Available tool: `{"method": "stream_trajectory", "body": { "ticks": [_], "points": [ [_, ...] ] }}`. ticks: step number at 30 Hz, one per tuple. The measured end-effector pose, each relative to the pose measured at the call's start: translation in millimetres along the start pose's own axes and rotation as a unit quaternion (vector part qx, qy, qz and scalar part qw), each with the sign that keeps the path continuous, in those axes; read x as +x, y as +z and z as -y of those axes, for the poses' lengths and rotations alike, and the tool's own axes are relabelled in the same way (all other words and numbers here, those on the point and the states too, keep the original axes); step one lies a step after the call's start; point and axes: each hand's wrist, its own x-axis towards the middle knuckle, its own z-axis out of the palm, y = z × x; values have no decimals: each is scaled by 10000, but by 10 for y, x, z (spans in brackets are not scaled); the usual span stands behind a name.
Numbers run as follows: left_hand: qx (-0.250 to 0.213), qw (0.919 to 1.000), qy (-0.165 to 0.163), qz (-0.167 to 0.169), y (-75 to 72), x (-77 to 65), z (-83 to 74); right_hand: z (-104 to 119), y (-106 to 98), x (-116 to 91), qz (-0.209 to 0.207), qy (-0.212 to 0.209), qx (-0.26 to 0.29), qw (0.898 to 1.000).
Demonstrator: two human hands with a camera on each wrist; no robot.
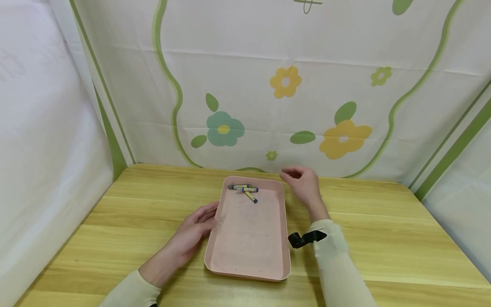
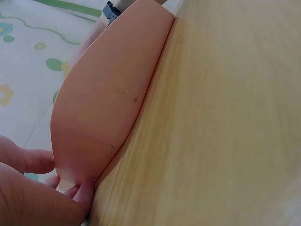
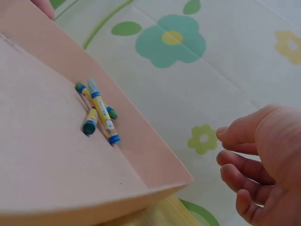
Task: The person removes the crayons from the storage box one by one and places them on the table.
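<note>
Head view: at the six o'clock side of the scene, the pink tray (image 1: 249,243) lies on the wooden tabletop (image 1: 383,238), and the left hand (image 1: 188,236) has it by the nine o'clock rim, thumb at the edge, fingers against the outer wall. Over at the tray's two o'clock corner, the right hand (image 1: 304,187) hovers just beside the rim, fingers loosely bent, nothing in them. Inside the tray, up at twelve o'clock, three crayons (image 1: 250,189) lie in a small overlapping heap.

Left wrist view: there's the grip, at eight o'clock! One digit touches the rim, others press low on the outer wall, close to the tabletop, which fills the three o'clock side.

Right wrist view: four o'clock, the right hand, relaxed and half-curled, clear of the tray. Toward nine o'clock, the crayons sit near the tray's wall: a pale-blue-tipped one lies across a green-ended one, with a dark-green-ended one beside them.
</note>
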Motion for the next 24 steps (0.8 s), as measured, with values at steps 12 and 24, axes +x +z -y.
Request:
{"method": "stream_trajectory", "body": {
  "ticks": [12,24],
  "points": [
    [4,10000,-18,-35,9,0,1,193,224,-42,293,-144,-108,9994],
    [14,10000,-10,-27,2,5,3,363,389,-99,361,-421,-1,9985]
  ]
}}
